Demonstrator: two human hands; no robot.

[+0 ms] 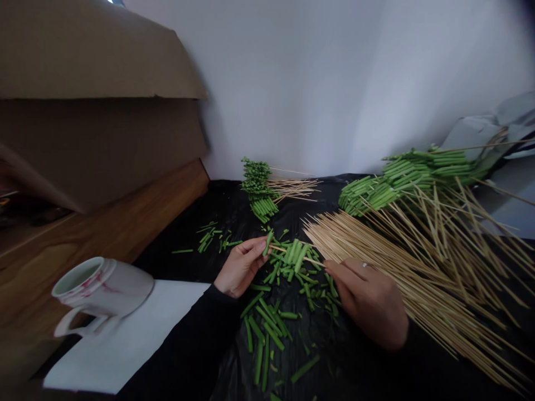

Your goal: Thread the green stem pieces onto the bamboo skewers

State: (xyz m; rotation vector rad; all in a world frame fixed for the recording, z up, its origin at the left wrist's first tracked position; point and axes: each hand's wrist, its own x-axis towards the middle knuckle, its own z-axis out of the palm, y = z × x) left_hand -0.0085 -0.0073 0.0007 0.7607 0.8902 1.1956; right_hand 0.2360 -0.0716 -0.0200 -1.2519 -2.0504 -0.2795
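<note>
My left hand [242, 266] pinches a short green stem piece [268, 243] at the pointed end of a thin wooden skewer [313, 260]. Several green pieces [297, 254] sit side by side across the skewer's middle. The skewer's other part is gripped by my right hand [370, 301], which wears a ring and has its fingers closed. Loose cut green stems [270, 323] lie below and around both hands on black plastic sheeting [175, 262]. Beside my right hand, a large pile of bare skewers [376, 256] runs toward the lower right.
Filled skewers are stacked at the back centre [263, 192] and back right [401, 178]. A white mug [125, 287] stands on white paper [137, 328] at the left. Behind it are a wooden surface [137, 206] and a large cardboard box [104, 128]. A pale wall [292, 83] rises behind.
</note>
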